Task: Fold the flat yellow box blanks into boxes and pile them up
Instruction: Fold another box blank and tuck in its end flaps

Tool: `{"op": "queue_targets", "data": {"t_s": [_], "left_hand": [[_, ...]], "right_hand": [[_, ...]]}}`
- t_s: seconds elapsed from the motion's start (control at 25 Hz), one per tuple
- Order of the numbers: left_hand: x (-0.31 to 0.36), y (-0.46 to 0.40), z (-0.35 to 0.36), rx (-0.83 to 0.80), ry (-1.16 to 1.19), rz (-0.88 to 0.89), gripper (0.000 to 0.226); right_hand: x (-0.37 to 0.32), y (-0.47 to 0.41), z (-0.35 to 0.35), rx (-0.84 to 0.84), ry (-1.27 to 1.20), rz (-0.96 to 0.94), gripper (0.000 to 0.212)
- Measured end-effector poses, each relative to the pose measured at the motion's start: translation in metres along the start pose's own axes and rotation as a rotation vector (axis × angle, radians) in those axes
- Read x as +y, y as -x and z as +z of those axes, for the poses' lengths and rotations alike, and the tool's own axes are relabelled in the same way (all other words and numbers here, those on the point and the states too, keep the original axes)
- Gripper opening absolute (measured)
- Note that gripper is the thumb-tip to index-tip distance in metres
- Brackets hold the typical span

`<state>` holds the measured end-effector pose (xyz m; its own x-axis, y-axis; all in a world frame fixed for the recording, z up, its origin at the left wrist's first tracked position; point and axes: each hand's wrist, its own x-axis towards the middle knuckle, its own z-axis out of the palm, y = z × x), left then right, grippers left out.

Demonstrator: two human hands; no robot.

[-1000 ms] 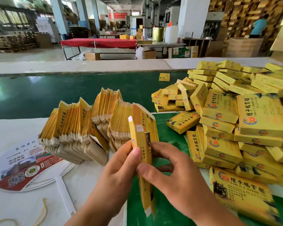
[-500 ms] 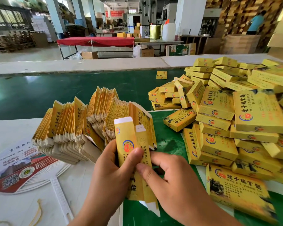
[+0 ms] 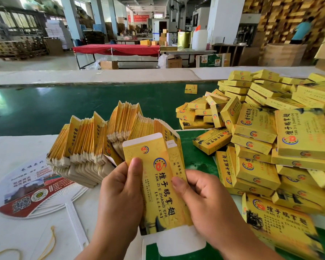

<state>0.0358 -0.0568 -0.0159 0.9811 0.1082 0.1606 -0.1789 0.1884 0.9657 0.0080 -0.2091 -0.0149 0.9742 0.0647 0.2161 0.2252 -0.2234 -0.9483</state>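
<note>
I hold one yellow box blank (image 3: 158, 186) upright in front of me, its printed face toward the camera and white flaps at top and bottom. My left hand (image 3: 120, 196) grips its left edge with the thumb on the face. My right hand (image 3: 204, 203) pinches its right edge, thumb on the front. Behind it a fanned stack of flat blanks (image 3: 94, 139) stands on edge on the white table. A big pile of folded yellow boxes (image 3: 270, 139) covers the right side.
A green conveyor belt (image 3: 64, 107) runs across behind the stack, with one stray box (image 3: 191, 89) on it. A printed hand fan (image 3: 30, 190) lies at the left on the white table. A yellow cord (image 3: 49, 246) lies near the front edge.
The blank has turned from edge-on to face-on and spread wider between my hands. My thumbs now sit on its printed face.
</note>
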Motion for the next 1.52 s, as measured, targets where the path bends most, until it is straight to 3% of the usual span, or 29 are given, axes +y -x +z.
{"op": "queue_targets", "data": {"t_s": [0.12, 0.24, 0.44, 0.52, 0.6, 0.68, 0.8, 0.88, 1.04, 1.08, 1.12, 1.2, 1.52], "left_hand": [[0.000, 0.004, 0.004, 0.022, -0.116, 0.090, 0.035], [-0.004, 0.010, 0.009, 0.012, -0.297, 0.165, 0.044], [-0.007, 0.012, 0.009, -0.028, -0.205, 0.104, 0.040], [-0.008, 0.013, 0.009, -0.035, -0.278, 0.130, 0.038], [-0.011, 0.015, 0.010, -0.099, -0.347, 0.145, 0.030], [-0.013, 0.016, 0.010, -0.236, -0.356, 0.121, 0.045], [-0.005, 0.016, 0.013, -0.462, -0.214, 0.057, 0.061], [0.008, 0.018, 0.007, -0.513, -0.015, -0.102, 0.062], [0.009, 0.006, -0.006, -0.600, 0.383, -0.456, 0.068], [0.019, 0.003, 0.000, -0.694, 0.506, -0.465, 0.061], [0.034, 0.001, 0.000, -0.590, 0.466, -0.373, 0.053], [0.030, -0.002, -0.003, -0.690, 0.763, -0.396, 0.047], [0.009, -0.002, -0.020, -0.691, 0.737, -0.486, 0.048]], "right_hand": [[-0.001, 0.000, 0.002, 0.040, 0.089, -0.072, 0.059], [-0.005, -0.003, -0.001, 0.147, 0.009, -0.094, 0.047], [-0.006, -0.004, 0.002, 0.197, 0.027, -0.159, 0.051], [-0.006, -0.004, -0.001, 0.251, 0.085, -0.186, 0.050], [-0.004, -0.006, -0.006, 0.311, 0.140, -0.202, 0.049], [-0.004, -0.006, -0.007, 0.310, 0.145, -0.190, 0.043], [-0.008, 0.001, 0.004, 0.202, 0.123, -0.229, 0.044], [-0.010, 0.004, 0.010, 0.126, 0.088, -0.280, 0.051], [-0.010, 0.004, -0.006, 0.213, 0.059, -0.305, 0.043], [-0.010, 0.003, -0.010, 0.242, 0.047, -0.266, 0.040], [-0.009, 0.002, -0.013, 0.247, 0.032, -0.231, 0.037], [-0.007, 0.001, -0.015, 0.186, -0.031, -0.178, 0.036], [-0.003, -0.004, -0.018, -0.098, -0.437, -0.082, 0.033]]}}
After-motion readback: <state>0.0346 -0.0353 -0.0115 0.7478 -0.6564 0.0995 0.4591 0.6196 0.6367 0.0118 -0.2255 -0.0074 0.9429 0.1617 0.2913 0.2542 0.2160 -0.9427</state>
